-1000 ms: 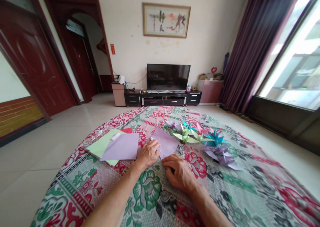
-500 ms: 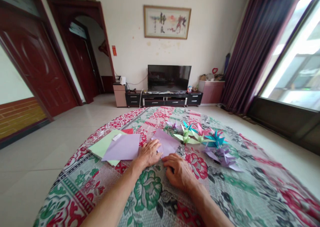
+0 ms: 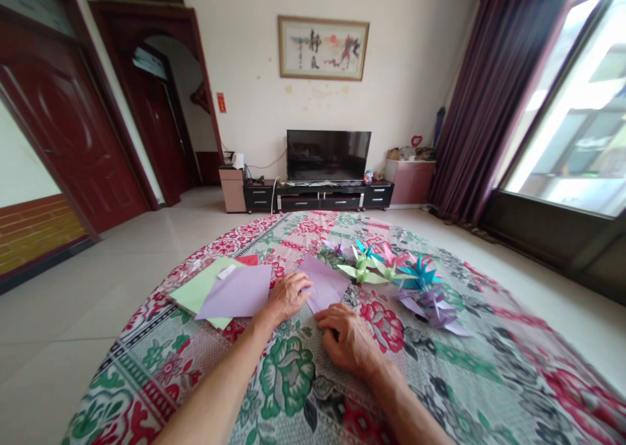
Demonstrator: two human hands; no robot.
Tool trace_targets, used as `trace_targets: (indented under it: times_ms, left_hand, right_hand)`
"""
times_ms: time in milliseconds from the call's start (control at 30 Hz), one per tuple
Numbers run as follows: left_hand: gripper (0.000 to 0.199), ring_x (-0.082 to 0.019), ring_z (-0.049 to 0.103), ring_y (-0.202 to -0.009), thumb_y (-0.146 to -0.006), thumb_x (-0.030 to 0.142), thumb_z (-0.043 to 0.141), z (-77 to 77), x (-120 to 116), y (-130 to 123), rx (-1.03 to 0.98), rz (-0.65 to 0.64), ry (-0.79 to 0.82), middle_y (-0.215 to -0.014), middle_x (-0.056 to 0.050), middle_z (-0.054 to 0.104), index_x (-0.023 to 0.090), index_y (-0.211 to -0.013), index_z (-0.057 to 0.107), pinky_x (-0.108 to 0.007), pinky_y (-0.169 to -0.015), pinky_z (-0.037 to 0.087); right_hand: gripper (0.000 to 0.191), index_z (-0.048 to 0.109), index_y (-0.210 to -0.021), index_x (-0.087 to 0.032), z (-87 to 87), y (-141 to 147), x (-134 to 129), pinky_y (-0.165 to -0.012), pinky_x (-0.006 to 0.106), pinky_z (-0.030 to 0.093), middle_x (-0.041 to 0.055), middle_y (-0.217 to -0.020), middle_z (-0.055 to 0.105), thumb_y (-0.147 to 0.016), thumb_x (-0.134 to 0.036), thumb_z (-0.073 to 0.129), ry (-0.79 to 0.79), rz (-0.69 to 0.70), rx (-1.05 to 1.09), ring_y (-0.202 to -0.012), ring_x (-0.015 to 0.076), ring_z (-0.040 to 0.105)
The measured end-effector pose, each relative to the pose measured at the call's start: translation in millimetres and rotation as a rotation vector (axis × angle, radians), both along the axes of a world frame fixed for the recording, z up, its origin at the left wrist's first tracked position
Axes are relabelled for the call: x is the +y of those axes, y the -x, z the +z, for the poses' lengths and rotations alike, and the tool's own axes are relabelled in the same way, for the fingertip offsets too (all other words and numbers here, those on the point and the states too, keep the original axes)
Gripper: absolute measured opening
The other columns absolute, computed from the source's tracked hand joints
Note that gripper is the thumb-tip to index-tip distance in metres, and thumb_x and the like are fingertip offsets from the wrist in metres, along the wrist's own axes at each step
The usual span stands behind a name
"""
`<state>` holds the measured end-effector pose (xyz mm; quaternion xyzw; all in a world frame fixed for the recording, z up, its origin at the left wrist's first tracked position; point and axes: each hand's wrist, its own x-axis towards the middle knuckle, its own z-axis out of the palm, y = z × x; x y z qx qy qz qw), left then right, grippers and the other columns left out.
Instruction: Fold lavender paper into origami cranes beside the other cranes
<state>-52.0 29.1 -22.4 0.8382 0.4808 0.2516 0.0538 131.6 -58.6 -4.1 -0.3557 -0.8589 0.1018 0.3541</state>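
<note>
A sheet of purple origami paper (image 3: pixel 327 282), with fold lines or layers showing, lies on the table with one corner towards me. My left hand (image 3: pixel 289 295) is at its left edge, fingers bent and gripping that edge. Curled at the near corner is my right hand (image 3: pixel 349 337), its fingers closed on the paper there; the fingertips are partly hidden. Left of my hands, a flat purple sheet (image 3: pixel 237 293) rests on green sheets (image 3: pixel 200 285), with a bit of red paper (image 3: pixel 248 260) showing behind.
Several folded paper cranes stand to the right: green (image 3: pixel 362 270), blue (image 3: pixel 421 274), pink (image 3: pixel 394 256) and purple (image 3: pixel 437 308). A flowered cloth (image 3: pixel 288 376) covers the round table. Beyond are a television (image 3: pixel 328 156) on a low cabinet and a purple curtain (image 3: pixel 484 106).
My left hand has slid up and left, from near the paper's near corner along its left edge. My right hand stays at the near corner. The view has shifted slightly.
</note>
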Motion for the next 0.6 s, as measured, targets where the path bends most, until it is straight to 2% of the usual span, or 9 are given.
trace_targets:
  times_ms: [133, 400, 600]
  left_hand:
    - [0.026, -0.016, 0.055, -0.097, -0.082, 0.02, 0.046, -0.4, 7, 3, -0.022, 0.003, -0.01, -0.106, 0.0, 0.062, 0.025, -0.094, 0.069, -0.03, -0.092, 0.04]
    - [0.026, -0.017, 0.056, -0.091, -0.079, 0.015, 0.048, -5.1, 30, 8, -0.106, 0.127, 0.006, -0.093, -0.004, 0.063, 0.024, -0.087, 0.071, -0.032, -0.088, 0.042]
    - [0.029, -0.016, 0.058, -0.092, -0.075, 0.01, 0.051, -5.0, 39, 11, -0.131, 0.221, -0.006, -0.096, -0.006, 0.063, 0.019, -0.097, 0.068, -0.028, -0.089, 0.043]
  right_hand:
    - [0.025, 0.065, -0.071, -0.018, -2.9, -1, 1, -0.081, 0.028, 0.043, 0.0028, -0.086, 0.068, -0.065, -0.003, 0.046, 0.004, -0.013, 0.001, -0.08, 0.0152, 0.058]
    - [0.026, 0.065, -0.069, -0.019, -4.4, -1, 1, -0.08, 0.027, 0.043, 0.0018, -0.083, 0.068, -0.064, -0.003, 0.045, 0.013, -0.015, 0.023, -0.078, 0.0142, 0.058]
    - [0.026, 0.065, -0.071, -0.019, -4.3, -1, 1, -0.08, 0.027, 0.042, 0.0009, -0.085, 0.068, -0.065, -0.004, 0.046, 0.02, -0.013, 0.024, -0.079, 0.014, 0.057]
